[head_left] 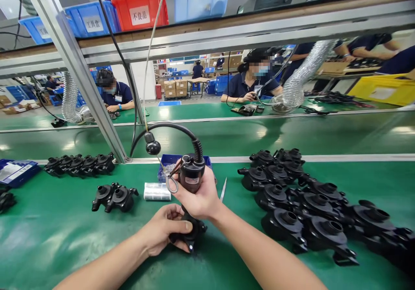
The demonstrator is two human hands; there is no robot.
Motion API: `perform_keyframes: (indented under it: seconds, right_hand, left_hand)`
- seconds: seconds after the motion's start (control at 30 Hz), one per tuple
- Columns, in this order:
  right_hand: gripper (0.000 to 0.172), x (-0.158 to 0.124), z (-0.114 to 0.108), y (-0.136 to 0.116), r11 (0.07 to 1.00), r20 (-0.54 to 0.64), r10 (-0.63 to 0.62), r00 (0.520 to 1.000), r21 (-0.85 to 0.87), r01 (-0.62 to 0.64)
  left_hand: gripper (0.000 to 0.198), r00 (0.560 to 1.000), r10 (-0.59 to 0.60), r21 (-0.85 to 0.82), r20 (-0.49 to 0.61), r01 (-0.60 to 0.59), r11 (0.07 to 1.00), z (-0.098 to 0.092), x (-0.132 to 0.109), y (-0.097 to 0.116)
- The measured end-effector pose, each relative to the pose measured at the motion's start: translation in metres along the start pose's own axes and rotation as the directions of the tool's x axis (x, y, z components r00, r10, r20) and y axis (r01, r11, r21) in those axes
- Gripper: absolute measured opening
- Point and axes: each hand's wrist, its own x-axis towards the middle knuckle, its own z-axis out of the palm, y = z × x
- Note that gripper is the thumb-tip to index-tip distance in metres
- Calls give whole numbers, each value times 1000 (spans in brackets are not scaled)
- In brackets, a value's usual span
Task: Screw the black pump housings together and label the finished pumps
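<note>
My right hand (202,197) is wrapped round a black electric screwdriver (192,173), held upright with its cable looping from the top and a metal hook hanging it from a cord. Below it, my left hand (164,229) grips a black plastic pump housing (191,236) on the green mat, thumb on top. The screwdriver's lower end points down at the housing; its tip is hidden behind my hands. Behind them stands a blue tray (209,164) with small metal screws (169,169). A clear plastic case (157,192) lies left of the screwdriver.
Many similar black housings (319,201) spread over the right side. Two more housings (113,197) lie left, with a row (79,164) behind. White tweezers (223,189) lie beside my right wrist. A metal post (94,87) rises at left. Co-workers (251,82) sit across the bench.
</note>
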Motion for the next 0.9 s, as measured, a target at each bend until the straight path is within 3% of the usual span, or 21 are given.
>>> perform_keyframes:
  seconds: [0.33, 0.6, 0.9]
  right_hand:
    - [20, 2, 1, -8, 1000, -5, 11, 1000, -7, -11]
    - [31, 4, -2, 2, 991, -46, 107, 993, 84, -103]
    - [37, 6, 0, -10, 986, 45, 104, 994, 128, -109]
  left_hand:
    - [55, 1000, 21, -8, 2, -20, 1000, 1, -1, -1]
    - [56, 999, 19, -1, -45, -19, 1000, -3, 2, -4]
    - [56, 999, -18, 62, 47, 15, 998, -4, 1, 5]
